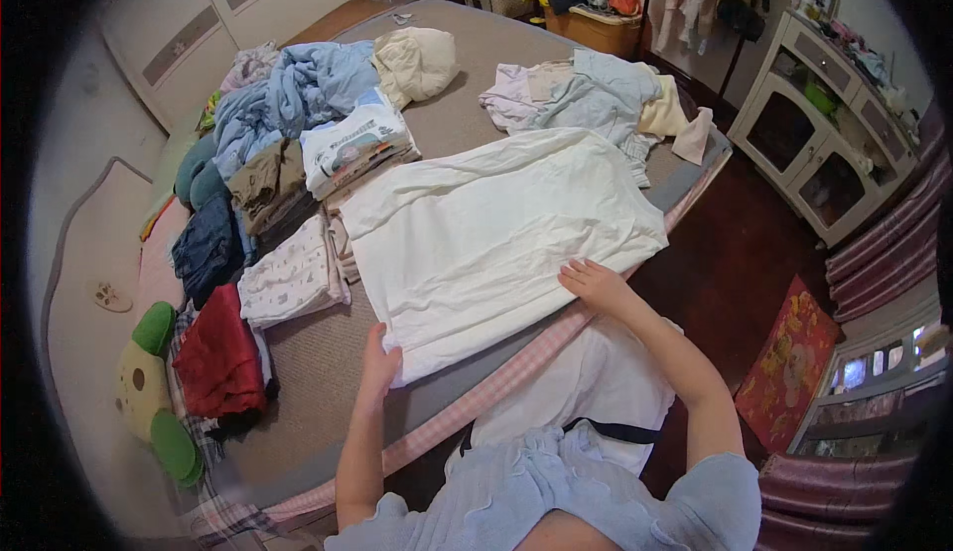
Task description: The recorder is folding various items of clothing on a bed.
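A white garment (476, 231), probably a shirt, lies spread across the near part of the bed, its surface creased. My left hand (381, 357) grips its near left corner, with the thumb over the cloth. Flat on the near edge of the same cloth rests my right hand (594, 285), fingers spread a little. To the left of the garment are a folded white patterned cloth (294, 272) and a stack of folded clothes (357, 141) with a printed white top uppermost. The fingers of my left hand are partly hidden by the fabric.
Loose clothes (588, 97) are heaped beyond the garment, and blue bedding (298, 89) at the far left. Red folded clothing (223, 357) lies near a green-and-yellow plush (149, 395). The bed's near edge has pink checked trim (491, 372). A cabinet (819, 134) stands at right.
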Action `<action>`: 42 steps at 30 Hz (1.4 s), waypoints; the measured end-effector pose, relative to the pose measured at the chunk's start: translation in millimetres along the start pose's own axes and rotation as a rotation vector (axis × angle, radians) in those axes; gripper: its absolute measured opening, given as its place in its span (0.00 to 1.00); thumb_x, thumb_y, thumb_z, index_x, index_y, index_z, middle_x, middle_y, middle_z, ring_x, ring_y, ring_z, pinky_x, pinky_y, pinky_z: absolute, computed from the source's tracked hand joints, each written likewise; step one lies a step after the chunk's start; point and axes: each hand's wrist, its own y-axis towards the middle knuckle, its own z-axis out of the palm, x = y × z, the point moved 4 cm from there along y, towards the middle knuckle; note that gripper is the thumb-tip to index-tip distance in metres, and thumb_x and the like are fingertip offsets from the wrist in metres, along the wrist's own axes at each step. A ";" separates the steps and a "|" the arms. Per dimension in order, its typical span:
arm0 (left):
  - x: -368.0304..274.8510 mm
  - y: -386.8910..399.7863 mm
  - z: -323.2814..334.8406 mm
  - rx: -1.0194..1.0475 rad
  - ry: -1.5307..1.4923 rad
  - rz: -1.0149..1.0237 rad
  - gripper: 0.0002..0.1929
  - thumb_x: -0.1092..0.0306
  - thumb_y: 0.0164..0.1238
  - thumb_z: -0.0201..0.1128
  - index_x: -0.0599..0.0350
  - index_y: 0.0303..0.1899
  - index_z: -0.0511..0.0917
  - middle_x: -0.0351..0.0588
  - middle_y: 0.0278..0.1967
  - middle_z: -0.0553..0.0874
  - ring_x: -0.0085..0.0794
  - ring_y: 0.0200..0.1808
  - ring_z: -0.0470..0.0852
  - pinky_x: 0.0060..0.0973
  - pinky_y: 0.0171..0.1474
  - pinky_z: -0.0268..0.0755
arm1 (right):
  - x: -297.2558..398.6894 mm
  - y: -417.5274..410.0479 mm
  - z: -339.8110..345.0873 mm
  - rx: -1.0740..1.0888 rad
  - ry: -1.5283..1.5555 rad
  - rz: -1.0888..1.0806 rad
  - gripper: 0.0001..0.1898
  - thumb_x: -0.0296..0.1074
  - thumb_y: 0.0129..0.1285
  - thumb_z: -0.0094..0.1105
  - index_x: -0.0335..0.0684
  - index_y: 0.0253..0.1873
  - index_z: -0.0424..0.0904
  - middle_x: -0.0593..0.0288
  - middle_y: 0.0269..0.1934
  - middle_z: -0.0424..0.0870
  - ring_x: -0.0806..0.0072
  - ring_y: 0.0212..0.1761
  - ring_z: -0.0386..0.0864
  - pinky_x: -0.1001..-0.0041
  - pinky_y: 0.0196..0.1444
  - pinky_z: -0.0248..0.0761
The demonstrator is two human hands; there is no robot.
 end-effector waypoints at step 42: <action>-157.9 176.1 -109.5 -0.411 0.106 0.571 0.14 0.78 0.57 0.61 0.59 0.44 0.70 0.50 0.32 0.79 0.34 0.31 0.78 0.26 0.37 0.70 | -158.7 213.8 8.7 -0.055 -0.216 0.488 0.07 0.36 0.52 0.58 0.47 0.37 0.81 0.63 0.35 0.80 0.69 0.44 0.75 0.61 0.49 0.61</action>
